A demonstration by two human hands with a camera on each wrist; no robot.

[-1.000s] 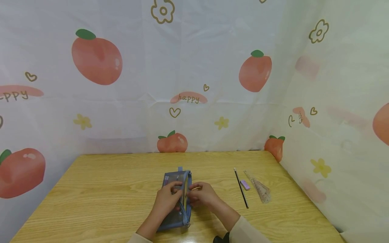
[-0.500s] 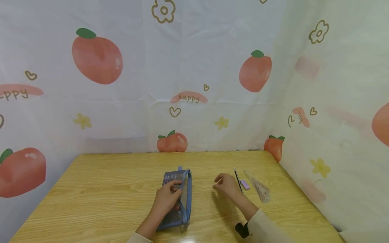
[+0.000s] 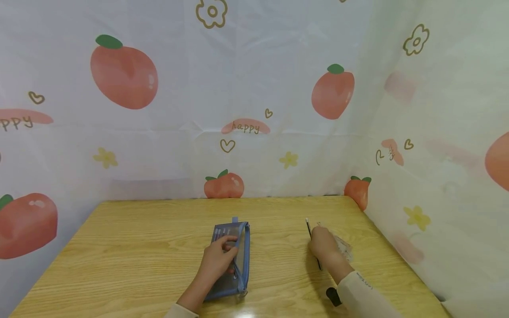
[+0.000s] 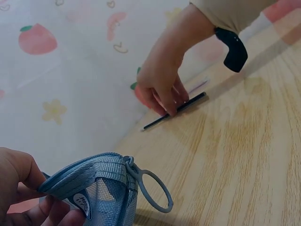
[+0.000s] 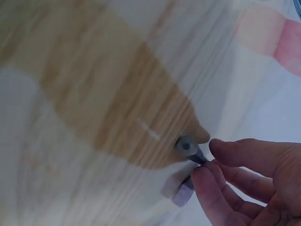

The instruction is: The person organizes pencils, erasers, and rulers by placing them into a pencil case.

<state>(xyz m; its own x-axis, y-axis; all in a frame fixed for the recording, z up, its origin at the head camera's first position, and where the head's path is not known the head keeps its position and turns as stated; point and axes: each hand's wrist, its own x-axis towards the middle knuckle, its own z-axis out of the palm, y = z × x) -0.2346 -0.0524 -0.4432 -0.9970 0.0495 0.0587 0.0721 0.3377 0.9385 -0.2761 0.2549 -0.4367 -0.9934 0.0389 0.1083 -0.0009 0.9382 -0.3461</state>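
My left hand [image 3: 218, 259] grips the open edge of a blue mesh pencil case [image 3: 224, 289], which lies left of the table's middle. Its zip is undone along the right side, and a ring-shaped zip pull [image 4: 157, 190] hangs from the end in the left wrist view. Over at the right, my right hand [image 3: 325, 247] pinches a black pencil [image 4: 196, 100] lying along the tabletop, thumb on one side and fingers on the other. The right wrist view shows the pencil's end [image 5: 187, 146] close up. Beside it lies a purple eraser [image 5: 182, 195], hidden by the hand in the head view.
A clear set square [image 3: 344, 248] lies just right of my right hand, partly covered by it. The wooden table [image 3: 139, 247] meets a fruit-printed curtain [image 3: 175, 110] at the back and right. A black piece [image 3: 333, 297] sits by my right cuff.
My right hand has left the pencil case's opening, moved right across the table and come down on the pencil. My left hand has stayed on the case.
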